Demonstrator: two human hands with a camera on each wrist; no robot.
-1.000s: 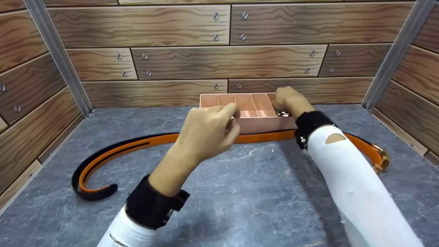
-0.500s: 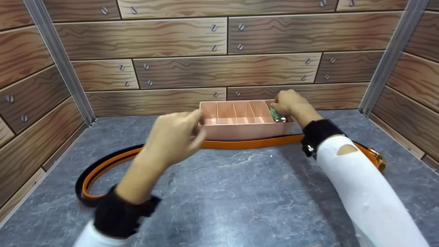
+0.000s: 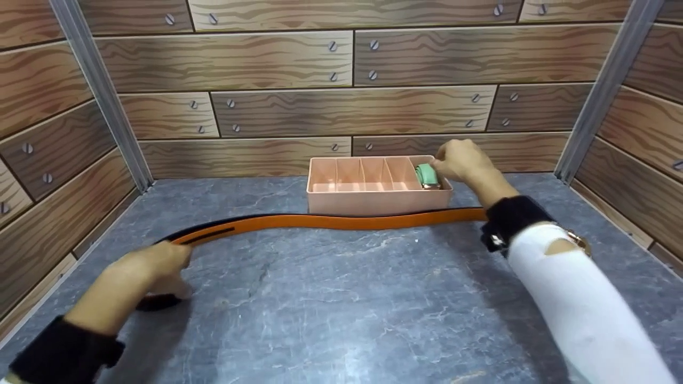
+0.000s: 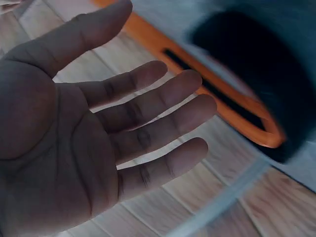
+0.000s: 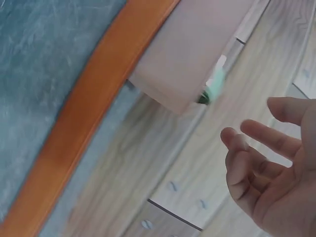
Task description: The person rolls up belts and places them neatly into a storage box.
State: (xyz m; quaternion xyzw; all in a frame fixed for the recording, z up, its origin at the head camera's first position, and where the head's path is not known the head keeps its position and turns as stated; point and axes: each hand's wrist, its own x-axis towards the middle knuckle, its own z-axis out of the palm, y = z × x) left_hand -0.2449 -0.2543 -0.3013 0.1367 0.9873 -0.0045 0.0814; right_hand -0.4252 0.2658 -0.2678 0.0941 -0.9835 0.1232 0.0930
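A long orange and black belt (image 3: 341, 222) lies across the table, its black-backed end curled round at the left. Over that curled end is my left hand (image 3: 141, 269); the left wrist view shows its fingers (image 4: 148, 136) spread and loosely extended, holding nothing, beside the belt's curl (image 4: 266, 74). Behind the belt stands a pink box (image 3: 379, 201) with several compartments. A rolled green belt (image 3: 427, 175) with a metal buckle sits in its rightmost compartment. My right hand (image 3: 464, 160) is just above the box's right end, fingers loosely bent, with nothing in it (image 5: 276, 173).
Wood-patterned walls (image 3: 283, 112) enclose the grey marbled table (image 3: 320, 298) at the back and sides. A gold buckle (image 3: 579, 241) at the belt's right end is partly hidden behind my right forearm.
My left hand has moved left and down, from in front of the box to the belt's curled end. My right hand has drawn away from the rightmost compartment, exposing the rolled green belt.
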